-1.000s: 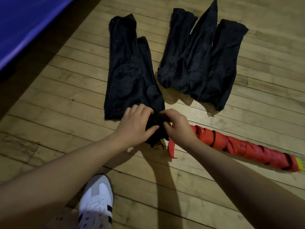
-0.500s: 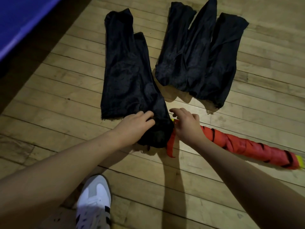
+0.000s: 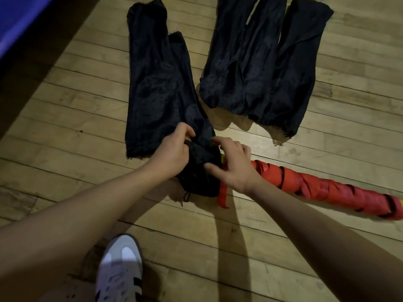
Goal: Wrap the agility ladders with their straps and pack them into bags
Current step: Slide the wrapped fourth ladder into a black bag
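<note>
Head view: left hand (image 3: 174, 153) and right hand (image 3: 233, 168) both pinch the black bag (image 3: 200, 173) mouth over the wrapped red ladder (image 3: 327, 189)'s near-left end — best held wide and pulled evenly rightward along the roll.

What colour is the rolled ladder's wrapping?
Red, crossed by thin black bands, on the ladder; seen in the head view.

Pale wooden plank floor (image 3: 65, 118) throughout; blue padded mat (image 3: 19, 20) far left; white sneaker with black stripes (image 3: 120, 271) near, left of centre.
</note>
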The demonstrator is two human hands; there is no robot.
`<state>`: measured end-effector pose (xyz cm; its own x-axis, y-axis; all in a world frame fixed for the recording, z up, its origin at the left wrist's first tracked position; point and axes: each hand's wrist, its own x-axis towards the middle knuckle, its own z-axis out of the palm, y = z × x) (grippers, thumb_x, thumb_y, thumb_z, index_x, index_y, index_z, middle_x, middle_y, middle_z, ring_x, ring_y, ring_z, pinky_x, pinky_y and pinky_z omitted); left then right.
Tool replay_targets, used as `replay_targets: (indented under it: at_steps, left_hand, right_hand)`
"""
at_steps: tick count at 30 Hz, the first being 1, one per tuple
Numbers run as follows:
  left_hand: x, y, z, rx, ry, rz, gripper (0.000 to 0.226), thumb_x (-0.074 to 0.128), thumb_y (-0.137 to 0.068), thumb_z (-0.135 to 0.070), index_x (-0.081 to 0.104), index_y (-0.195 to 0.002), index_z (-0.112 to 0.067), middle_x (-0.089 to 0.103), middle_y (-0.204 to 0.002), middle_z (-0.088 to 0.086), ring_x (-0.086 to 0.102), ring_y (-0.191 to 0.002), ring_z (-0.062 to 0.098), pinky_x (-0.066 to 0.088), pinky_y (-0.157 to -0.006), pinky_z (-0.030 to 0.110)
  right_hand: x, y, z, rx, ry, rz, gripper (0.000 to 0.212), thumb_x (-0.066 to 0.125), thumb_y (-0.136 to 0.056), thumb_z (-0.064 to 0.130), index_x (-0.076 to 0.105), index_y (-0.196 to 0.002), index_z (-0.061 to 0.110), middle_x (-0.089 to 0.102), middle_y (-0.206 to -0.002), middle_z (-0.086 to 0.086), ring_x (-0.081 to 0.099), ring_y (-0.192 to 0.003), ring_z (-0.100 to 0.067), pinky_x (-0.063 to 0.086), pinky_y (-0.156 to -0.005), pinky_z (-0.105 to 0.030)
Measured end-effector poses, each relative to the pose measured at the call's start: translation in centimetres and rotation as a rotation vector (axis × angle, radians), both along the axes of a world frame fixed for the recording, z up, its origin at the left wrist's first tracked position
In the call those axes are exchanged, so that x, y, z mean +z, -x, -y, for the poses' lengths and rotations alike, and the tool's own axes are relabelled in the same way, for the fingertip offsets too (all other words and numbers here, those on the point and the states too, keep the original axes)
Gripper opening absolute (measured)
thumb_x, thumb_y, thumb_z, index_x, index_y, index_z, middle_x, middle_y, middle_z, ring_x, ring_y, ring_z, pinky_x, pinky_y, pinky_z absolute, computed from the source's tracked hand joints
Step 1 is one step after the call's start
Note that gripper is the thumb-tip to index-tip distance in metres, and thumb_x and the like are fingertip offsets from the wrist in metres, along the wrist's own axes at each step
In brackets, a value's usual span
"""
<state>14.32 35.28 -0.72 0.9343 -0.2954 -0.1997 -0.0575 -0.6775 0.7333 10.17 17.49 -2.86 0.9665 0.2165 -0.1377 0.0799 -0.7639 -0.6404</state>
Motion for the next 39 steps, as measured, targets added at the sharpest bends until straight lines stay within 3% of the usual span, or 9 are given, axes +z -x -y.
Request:
replay_targets:
  at_steps: [5,8,15,19,24,26,30,34,39]
  left_hand:
    - [-0.3,0.2,-0.4,-0.084,-0.058,0.056,0.024,0.053,-0.092,-0.013,0.044,-0.115,-0.017,0.045,-0.113,-0.003,0.048,-0.107,0.014,0.038,-0.086,0.025]
    - [-0.4,0.6,-1.5,-0.217,-0.252,0.162,0.045,0.057,-0.092,-0.034,0.041,-0.128,-0.012,0.041,-0.115,0.001,0.052,-0.097,0.02,0.046,-0.077,0.035]
    - [0.0,1.0,-1.7,-0.244,-0.538,0.235,0.084,0.033,-0.078,-0.076,0.032,-0.137,-0.017,0.044,-0.119,0.004,0.055,-0.1,0.023,0.044,-0.069,0.034]
    - [0.0,0.5,-1.1,-0.24,-0.67,0.265,0.05,0.053,-0.093,-0.038,0.034,-0.131,-0.011,0.05,-0.118,0.008,0.057,-0.099,0.026,0.049,-0.069,0.038]
    - [-0.4,0.5,-2.5,-0.345,-0.242,0.302,0.036,0.043,-0.095,-0.004,0.036,-0.13,-0.004,0.048,-0.106,0.011,0.052,-0.081,0.026,0.041,-0.063,0.035]
    - [-0.4,0.9,-2.6,-0.464,-0.163,0.377,0.037,0.038,-0.093,-0.008,0.028,-0.128,-0.015,0.045,-0.105,0.014,0.043,-0.06,0.019,0.03,-0.049,0.026]
    - [-1.3,1.2,-1.9,-0.65,-0.366,0.491,0.038,0.059,-0.081,-0.007,0.044,-0.116,-0.014,0.052,-0.116,0.016,0.055,-0.069,0.027,0.036,-0.045,0.028]
    - [-2.4,0.6,-1.1,-0.725,-0.486,0.5,0.023,0.068,-0.072,0.004,0.068,-0.092,-0.007,0.062,-0.09,0.008,0.062,-0.063,0.028,0.038,-0.043,0.031]
    - [-2.8,1.1,-0.5,-0.644,-0.415,0.508,0.015,0.055,-0.075,-0.004,0.069,-0.079,-0.008,0.06,-0.075,0.006,0.058,-0.052,0.028,0.039,-0.037,0.03]
  right_hand:
    - [-0.1,-1.0,-1.2,-0.01,0.116,0.093,0.021,0.052,-0.09,0.016,0.062,-0.108,0.019,0.058,-0.108,0.004,0.044,-0.107,-0.02,0.019,-0.088,-0.034]
    - [0.6,-1.6,-1.1,-0.224,-0.01,-0.01,0.025,0.045,-0.091,0.008,0.06,-0.105,0.021,0.058,-0.09,0.003,0.046,-0.095,-0.019,0.017,-0.079,-0.029]
    - [1.7,-1.6,-1.4,-0.223,-0.062,-0.04,0.031,0.041,-0.091,0.005,0.063,-0.105,0.021,0.068,-0.094,0.001,0.051,-0.09,-0.014,0.015,-0.077,-0.026]
    - [1.7,-1.8,-1.5,-0.207,-0.011,0.002,0.032,0.041,-0.09,0.005,0.062,-0.106,0.021,0.066,-0.095,0.003,0.047,-0.087,-0.012,0.015,-0.076,-0.028]
    - [0.8,-2.2,-0.4,-0.313,0.038,-0.024,0.029,0.042,-0.089,0.007,0.063,-0.104,0.02,0.065,-0.099,0.0,0.053,-0.098,-0.019,0.016,-0.078,-0.031]
    - [0.4,-2.3,0.2,-0.291,0.083,-0.053,0.03,0.043,-0.09,0.011,0.064,-0.109,0.021,0.062,-0.107,0.0,0.051,-0.105,-0.019,0.018,-0.081,-0.032]
    - [0.6,-1.2,1.6,-0.132,0.153,-0.106,0.042,0.043,-0.088,0.031,0.056,-0.128,0.025,0.055,-0.122,0.001,0.046,-0.116,-0.019,0.022,-0.095,-0.036]
    - [0.8,0.9,3.8,0.07,0.373,-0.13,0.077,0.04,-0.074,0.049,0.03,-0.146,0.023,0.04,-0.142,-0.001,0.039,-0.128,-0.027,0.019,-0.107,-0.045]
    - [-1.0,1.6,5.0,0.153,0.693,-0.169,0.078,0.059,-0.086,0.05,0.019,-0.147,0.022,0.039,-0.143,-0.006,0.04,-0.128,-0.033,0.027,-0.105,-0.051]
